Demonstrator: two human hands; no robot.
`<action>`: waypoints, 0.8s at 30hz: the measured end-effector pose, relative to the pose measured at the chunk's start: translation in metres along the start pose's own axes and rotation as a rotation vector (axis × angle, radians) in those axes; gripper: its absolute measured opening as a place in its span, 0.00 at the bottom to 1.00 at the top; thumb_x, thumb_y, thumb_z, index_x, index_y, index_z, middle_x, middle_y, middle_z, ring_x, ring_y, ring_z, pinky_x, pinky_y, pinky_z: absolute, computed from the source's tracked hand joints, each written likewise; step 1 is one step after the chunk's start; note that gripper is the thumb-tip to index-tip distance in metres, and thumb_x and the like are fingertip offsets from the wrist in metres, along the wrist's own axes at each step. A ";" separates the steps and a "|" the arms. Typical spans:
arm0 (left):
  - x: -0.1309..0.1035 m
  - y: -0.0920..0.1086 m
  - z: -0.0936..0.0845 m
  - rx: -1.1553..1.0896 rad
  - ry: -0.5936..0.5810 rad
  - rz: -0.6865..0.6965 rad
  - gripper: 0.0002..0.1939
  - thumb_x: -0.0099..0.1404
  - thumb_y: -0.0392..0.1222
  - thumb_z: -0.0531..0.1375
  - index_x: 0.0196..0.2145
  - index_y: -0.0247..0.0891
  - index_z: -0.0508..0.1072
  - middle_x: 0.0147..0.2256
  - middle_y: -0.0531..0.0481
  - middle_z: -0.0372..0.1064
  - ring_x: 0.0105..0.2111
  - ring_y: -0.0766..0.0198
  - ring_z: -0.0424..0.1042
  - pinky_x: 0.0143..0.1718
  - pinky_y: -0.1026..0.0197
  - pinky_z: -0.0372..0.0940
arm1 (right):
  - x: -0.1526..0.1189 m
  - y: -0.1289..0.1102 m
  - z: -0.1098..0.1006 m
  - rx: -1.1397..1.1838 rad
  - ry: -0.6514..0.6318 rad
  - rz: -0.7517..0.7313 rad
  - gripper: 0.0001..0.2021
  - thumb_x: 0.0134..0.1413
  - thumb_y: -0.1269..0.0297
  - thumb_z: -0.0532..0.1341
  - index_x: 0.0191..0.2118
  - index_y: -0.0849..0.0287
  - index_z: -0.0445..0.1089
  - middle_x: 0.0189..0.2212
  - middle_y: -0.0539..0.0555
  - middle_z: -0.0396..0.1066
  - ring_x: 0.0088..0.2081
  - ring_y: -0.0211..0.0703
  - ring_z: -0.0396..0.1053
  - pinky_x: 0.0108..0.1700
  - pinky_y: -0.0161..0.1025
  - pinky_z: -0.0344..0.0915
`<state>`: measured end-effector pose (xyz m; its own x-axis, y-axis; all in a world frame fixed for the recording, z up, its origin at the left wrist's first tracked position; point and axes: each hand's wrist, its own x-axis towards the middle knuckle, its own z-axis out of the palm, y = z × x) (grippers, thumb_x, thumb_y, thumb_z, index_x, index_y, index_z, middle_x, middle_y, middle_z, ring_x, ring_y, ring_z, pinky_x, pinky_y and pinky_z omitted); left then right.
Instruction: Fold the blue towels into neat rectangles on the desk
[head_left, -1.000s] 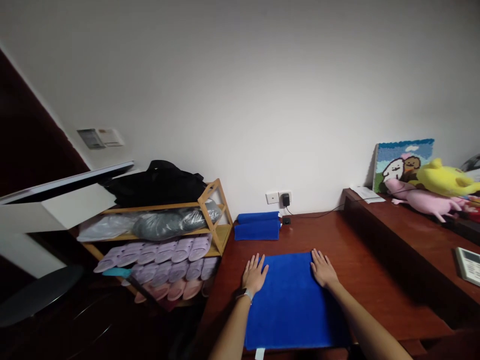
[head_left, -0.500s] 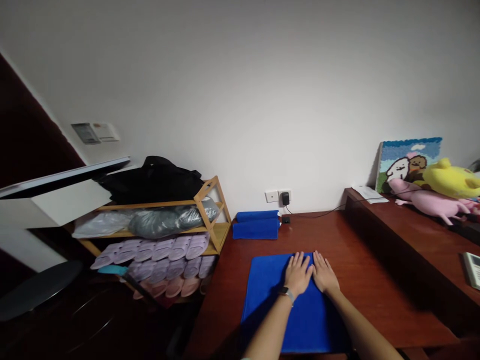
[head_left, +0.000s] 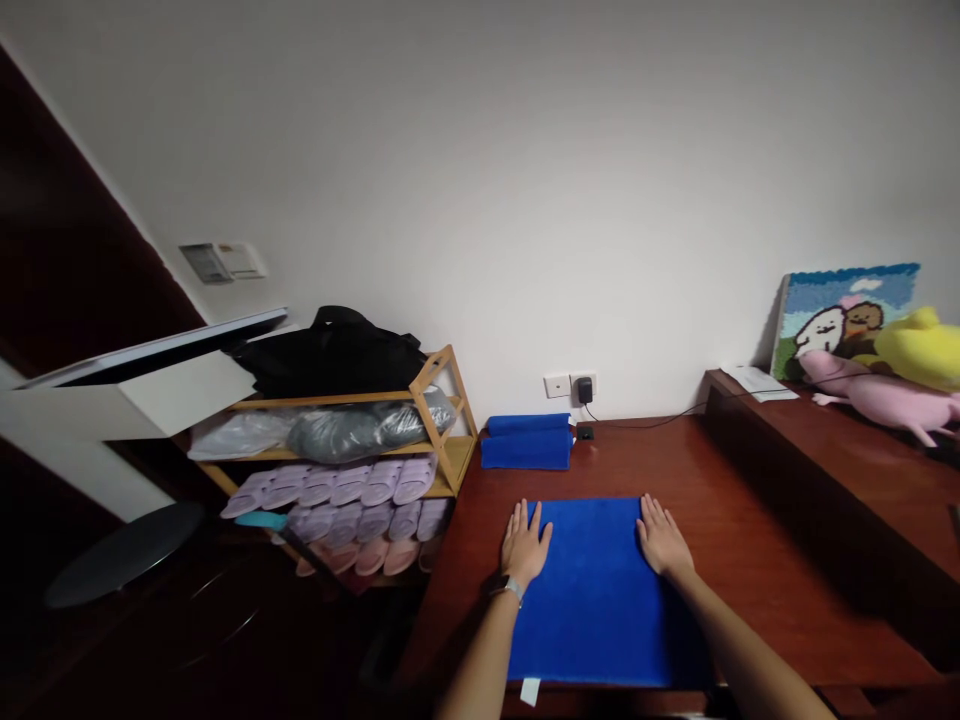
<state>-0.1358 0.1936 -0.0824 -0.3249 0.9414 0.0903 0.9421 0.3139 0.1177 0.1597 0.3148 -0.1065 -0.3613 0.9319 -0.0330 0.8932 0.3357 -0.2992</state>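
Note:
A blue towel (head_left: 592, 590) lies spread flat on the reddish-brown desk (head_left: 757, 560), its white label showing at the near left corner. My left hand (head_left: 526, 545) rests palm down over the towel's far left corner, fingers outstretched. At the far right corner, my right hand (head_left: 664, 538) lies flat on the towel's edge with its fingers extended. Neither hand grasps anything. Farther back, near the wall, sit folded blue cloths (head_left: 526, 450) of the same colour.
A black plug (head_left: 585, 390) in the wall socket trails a cable rightward. On the left stands a wooden rack (head_left: 457, 455) with slippers (head_left: 352, 485) and a black bag (head_left: 334, 355). A raised shelf (head_left: 847, 430) on the right bears a pink plush toy (head_left: 885, 395).
My left hand has slid left across the towel, from beside my right hand to the far left corner. My right hand stays at the right edge. The view has shifted slightly.

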 end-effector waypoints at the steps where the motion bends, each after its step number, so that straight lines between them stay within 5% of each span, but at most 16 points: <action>1: 0.000 0.000 0.000 0.002 -0.002 -0.001 0.36 0.76 0.61 0.38 0.73 0.40 0.53 0.74 0.44 0.43 0.73 0.50 0.42 0.71 0.46 0.46 | 0.000 -0.001 -0.001 -0.005 -0.001 0.002 0.35 0.69 0.55 0.35 0.74 0.72 0.42 0.75 0.58 0.40 0.75 0.45 0.36 0.74 0.45 0.32; 6: 0.005 0.001 -0.004 0.002 -0.031 -0.005 0.36 0.76 0.61 0.38 0.72 0.40 0.54 0.73 0.43 0.45 0.73 0.48 0.44 0.71 0.45 0.46 | 0.000 -0.003 -0.003 -0.021 -0.003 0.008 0.35 0.69 0.55 0.35 0.75 0.70 0.42 0.75 0.57 0.40 0.75 0.43 0.37 0.74 0.44 0.33; 9: 0.008 0.018 -0.007 -0.005 0.008 0.021 0.36 0.76 0.59 0.37 0.72 0.36 0.56 0.73 0.42 0.47 0.73 0.48 0.44 0.71 0.44 0.45 | 0.001 -0.002 -0.003 -0.024 -0.006 0.010 0.35 0.69 0.55 0.35 0.75 0.70 0.41 0.75 0.57 0.39 0.75 0.43 0.36 0.74 0.44 0.33; 13: 0.006 0.086 0.003 -0.106 0.093 0.245 0.33 0.78 0.55 0.37 0.71 0.40 0.57 0.72 0.44 0.50 0.72 0.52 0.47 0.72 0.44 0.46 | 0.002 0.000 -0.003 0.003 -0.001 0.003 0.35 0.69 0.55 0.35 0.75 0.68 0.41 0.75 0.56 0.39 0.75 0.43 0.35 0.74 0.44 0.33; 16: -0.001 0.142 0.019 -0.190 0.047 0.360 0.32 0.78 0.56 0.36 0.71 0.43 0.57 0.72 0.45 0.51 0.72 0.54 0.48 0.71 0.45 0.48 | 0.002 0.002 -0.002 0.001 -0.010 -0.010 0.35 0.69 0.56 0.35 0.75 0.69 0.41 0.75 0.57 0.39 0.75 0.42 0.35 0.74 0.44 0.33; 18: -0.007 0.160 0.026 -0.213 0.012 0.392 0.32 0.78 0.57 0.35 0.72 0.44 0.56 0.72 0.46 0.50 0.72 0.54 0.47 0.71 0.45 0.47 | 0.002 0.003 -0.002 -0.003 -0.016 -0.018 0.35 0.69 0.56 0.35 0.75 0.69 0.41 0.75 0.57 0.39 0.75 0.43 0.35 0.74 0.44 0.33; 21: -0.013 0.144 0.026 -0.209 -0.008 0.389 0.33 0.77 0.59 0.36 0.72 0.45 0.54 0.73 0.47 0.48 0.73 0.56 0.45 0.72 0.45 0.44 | 0.002 0.004 0.000 -0.012 -0.015 -0.016 0.35 0.69 0.56 0.35 0.75 0.71 0.40 0.75 0.58 0.38 0.75 0.43 0.35 0.74 0.44 0.33; 24: -0.018 0.091 0.016 -0.155 -0.036 0.264 0.35 0.76 0.62 0.36 0.73 0.45 0.52 0.73 0.47 0.44 0.73 0.55 0.42 0.73 0.45 0.42 | 0.001 0.003 0.001 -0.030 -0.002 -0.005 0.35 0.69 0.55 0.34 0.75 0.71 0.40 0.75 0.57 0.39 0.75 0.43 0.35 0.74 0.43 0.32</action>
<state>-0.0426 0.2068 -0.0891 -0.0648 0.9926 0.1031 0.9689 0.0379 0.2446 0.1615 0.3168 -0.1086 -0.3662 0.9299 -0.0340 0.8992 0.3442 -0.2703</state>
